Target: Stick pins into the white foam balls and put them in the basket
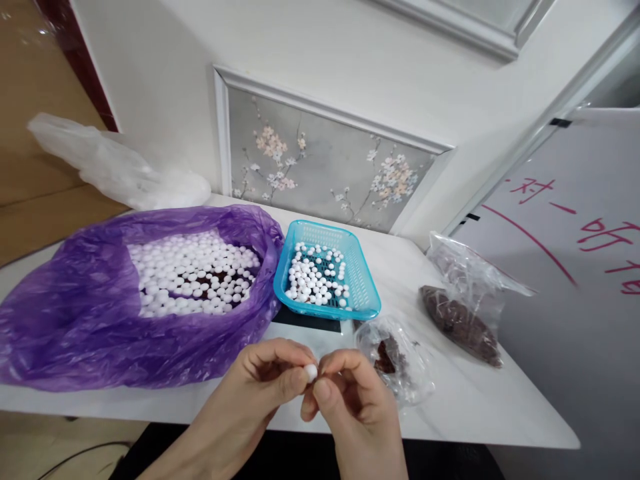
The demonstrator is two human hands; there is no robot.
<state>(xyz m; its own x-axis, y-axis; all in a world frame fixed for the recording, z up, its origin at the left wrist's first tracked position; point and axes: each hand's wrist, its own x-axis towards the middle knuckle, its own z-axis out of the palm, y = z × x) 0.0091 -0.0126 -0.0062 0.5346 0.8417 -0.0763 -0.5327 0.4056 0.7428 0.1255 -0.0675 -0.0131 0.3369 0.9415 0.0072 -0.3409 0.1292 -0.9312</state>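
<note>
Between the thumb and index finger of my left hand point(263, 383) is a small white ball point(311, 372). My right hand point(353, 397) is closed in a pinch right beside the ball; whatever its fingertips hold, if anything, is hidden. Just beyond my hands stands a turquoise plastic basket point(369, 293) with many white balls inside. To its left lies an open purple plastic bag point(200, 347), full of similar balls with dark patches showing among them. A clear plastic bag point(417, 373) with reddish-brown crumbly material sits near my right hand.
A larger clear bag of brown material point(460, 320) rests at the table's right side. A whitish plastic bag point(125, 167) lies behind the purple one. The white table point(520, 413) meets a wall with a framed floral panel point(320, 160); a whiteboard point(565, 320) stands right.
</note>
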